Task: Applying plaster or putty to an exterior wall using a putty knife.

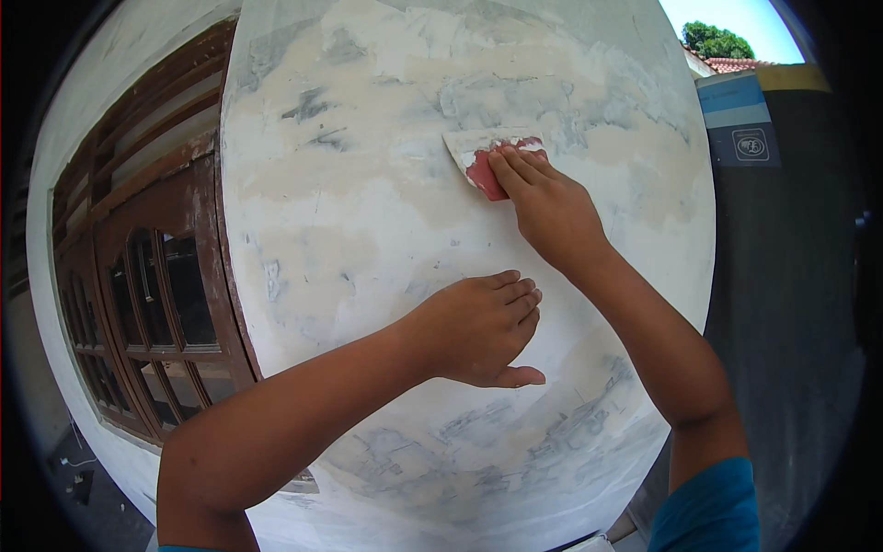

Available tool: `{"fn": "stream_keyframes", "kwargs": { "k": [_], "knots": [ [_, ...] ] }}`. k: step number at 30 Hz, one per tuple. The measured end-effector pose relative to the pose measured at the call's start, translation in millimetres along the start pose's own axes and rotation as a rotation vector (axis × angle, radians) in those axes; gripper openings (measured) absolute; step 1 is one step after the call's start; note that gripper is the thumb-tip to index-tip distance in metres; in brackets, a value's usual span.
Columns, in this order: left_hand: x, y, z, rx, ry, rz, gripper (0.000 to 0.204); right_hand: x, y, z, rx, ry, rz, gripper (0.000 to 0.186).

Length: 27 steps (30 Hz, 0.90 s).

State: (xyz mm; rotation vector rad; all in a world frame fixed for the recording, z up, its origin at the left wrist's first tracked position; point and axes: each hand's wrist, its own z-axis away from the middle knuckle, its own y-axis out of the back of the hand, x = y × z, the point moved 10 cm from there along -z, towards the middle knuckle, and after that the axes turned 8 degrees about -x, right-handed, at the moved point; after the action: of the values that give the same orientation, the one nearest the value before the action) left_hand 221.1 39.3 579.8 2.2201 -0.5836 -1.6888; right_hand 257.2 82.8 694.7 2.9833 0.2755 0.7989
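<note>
My right hand [552,207] grips a red putty scraper [485,175] whose pale, filler-smeared edge lies against the wall [368,184]. The fingers press flat on the scraper's face; the thumb is hidden behind the hand. Below and to the left, my left hand [483,327] is held in front of the wall with nothing in it, its thumb apart from the loosely bent fingers. Whether it touches the wall I cannot tell. White and beige filler covers the wall unevenly, with grey patches showing through above and below my hands.
Brown wooden window shutters [152,285] with glass panes and slats stand at the left edge of the wall. On the right rises a dark panel [786,304] with a blue label [740,120]. A green tree [717,42] and red roof tiles show at the upper right.
</note>
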Motion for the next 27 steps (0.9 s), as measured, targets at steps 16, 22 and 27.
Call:
{"fn": "stream_keyframes", "kwargs": {
  "k": [16, 22, 27],
  "knots": [
    [148, -98, 201, 0.646, 1.135, 1.012, 0.066, -97, -6, 369, 0.219, -1.391, -1.413, 0.014],
    [227, -132, 230, 0.549, 1.319, 1.251, 0.076, -190, -12, 479, 0.088, -1.988, -1.927, 0.023],
    [317, -198, 239, 0.361, 1.491, 1.652, 0.08, -226, 22, 564, 0.143, -2.241, -1.847, 0.03]
  ]
}}
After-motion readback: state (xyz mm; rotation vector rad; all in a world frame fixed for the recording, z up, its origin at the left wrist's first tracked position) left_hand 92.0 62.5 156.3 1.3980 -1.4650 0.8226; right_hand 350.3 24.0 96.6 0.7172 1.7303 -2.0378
